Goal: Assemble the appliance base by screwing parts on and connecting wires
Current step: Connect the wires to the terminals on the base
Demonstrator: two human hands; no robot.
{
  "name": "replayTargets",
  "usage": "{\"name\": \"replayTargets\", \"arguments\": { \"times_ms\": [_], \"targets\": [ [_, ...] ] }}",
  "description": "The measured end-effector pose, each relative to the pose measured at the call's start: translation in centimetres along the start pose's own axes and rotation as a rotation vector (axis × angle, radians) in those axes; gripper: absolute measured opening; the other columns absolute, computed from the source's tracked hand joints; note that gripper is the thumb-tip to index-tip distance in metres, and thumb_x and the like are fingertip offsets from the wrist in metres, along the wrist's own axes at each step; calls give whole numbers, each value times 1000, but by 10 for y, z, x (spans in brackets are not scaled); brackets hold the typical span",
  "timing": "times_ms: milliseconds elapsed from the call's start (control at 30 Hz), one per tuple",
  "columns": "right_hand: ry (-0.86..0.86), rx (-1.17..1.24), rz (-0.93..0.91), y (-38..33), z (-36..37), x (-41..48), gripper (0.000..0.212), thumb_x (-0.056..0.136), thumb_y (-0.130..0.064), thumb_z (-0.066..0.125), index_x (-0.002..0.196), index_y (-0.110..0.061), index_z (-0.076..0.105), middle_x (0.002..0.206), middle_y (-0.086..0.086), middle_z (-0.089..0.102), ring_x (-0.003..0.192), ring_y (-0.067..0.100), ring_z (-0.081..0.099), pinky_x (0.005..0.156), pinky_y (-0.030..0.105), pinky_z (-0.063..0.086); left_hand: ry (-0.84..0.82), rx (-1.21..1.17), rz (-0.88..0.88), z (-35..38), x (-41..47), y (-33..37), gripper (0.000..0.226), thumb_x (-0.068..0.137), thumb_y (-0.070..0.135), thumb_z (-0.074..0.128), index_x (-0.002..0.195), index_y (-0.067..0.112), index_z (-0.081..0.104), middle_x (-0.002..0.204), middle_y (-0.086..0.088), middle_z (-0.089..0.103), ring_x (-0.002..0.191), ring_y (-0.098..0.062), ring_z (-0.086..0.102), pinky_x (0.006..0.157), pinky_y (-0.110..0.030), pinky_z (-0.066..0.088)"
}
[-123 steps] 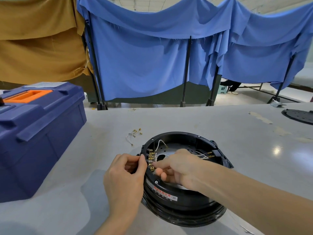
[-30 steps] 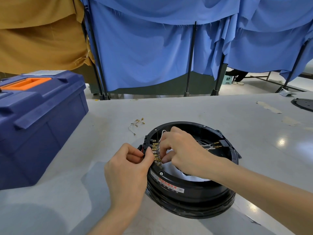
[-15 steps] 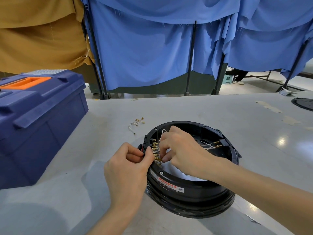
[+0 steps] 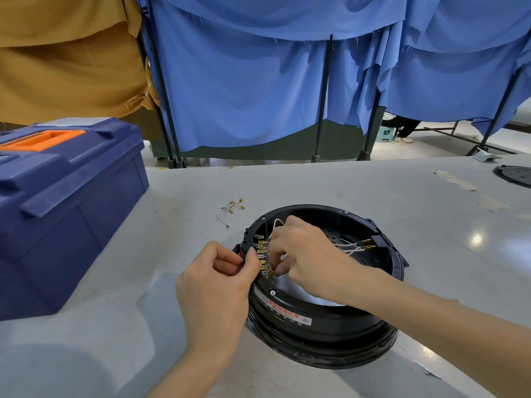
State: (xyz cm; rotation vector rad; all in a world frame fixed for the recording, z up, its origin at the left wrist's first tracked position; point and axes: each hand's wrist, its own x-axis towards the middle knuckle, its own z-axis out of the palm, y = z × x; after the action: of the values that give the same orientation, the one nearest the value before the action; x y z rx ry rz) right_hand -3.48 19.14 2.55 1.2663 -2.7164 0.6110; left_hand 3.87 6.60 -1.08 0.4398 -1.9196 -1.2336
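A round black appliance base (image 4: 330, 334) lies open side up on the grey table. On its left inner wall stands a black terminal block with a row of brass terminals (image 4: 263, 254). My left hand (image 4: 218, 280) grips the base's left rim at that block, thumb inside. My right hand (image 4: 304, 248) reaches inside and pinches a white wire (image 4: 276, 223) at the terminals. Two more white wires with brass ends (image 4: 356, 248) run to a black connector on the right inner wall. My right forearm crosses over the base's front.
A large blue toolbox (image 4: 66, 208) with an orange handle stands at the left. A small bundle of loose wires (image 4: 231, 209) lies on the table beyond the base. A black round plate (image 4: 517, 175) sits at the far right edge. Blue curtains hang behind the table.
Since four seconds ago my right hand has moved from the lower terminals up to the middle of the row. In the last second both hands have barely moved.
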Motion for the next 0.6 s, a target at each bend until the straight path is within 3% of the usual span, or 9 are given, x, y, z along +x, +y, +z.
{"name": "replayTargets", "arguments": {
  "times_ms": [167,600],
  "targets": [
    [13,51,36,3,0,0,22,74,10,64,72,-11,71,75,-7,57,76,-4,35,65,12,31,0,-3,-1,0,0,0,29,71,30,82,57,21,59,58,15,62,54,-4,58,54,-28,48],
    [17,45,60,-2,0,0,31,76,7,65,65,-21,61,66,-15,46,78,-9,36,64,9,29,3,-2,11,0,0,0,28,72,29,82,58,20,59,58,16,62,54,-4,57,54,-28,48]
  ]
}}
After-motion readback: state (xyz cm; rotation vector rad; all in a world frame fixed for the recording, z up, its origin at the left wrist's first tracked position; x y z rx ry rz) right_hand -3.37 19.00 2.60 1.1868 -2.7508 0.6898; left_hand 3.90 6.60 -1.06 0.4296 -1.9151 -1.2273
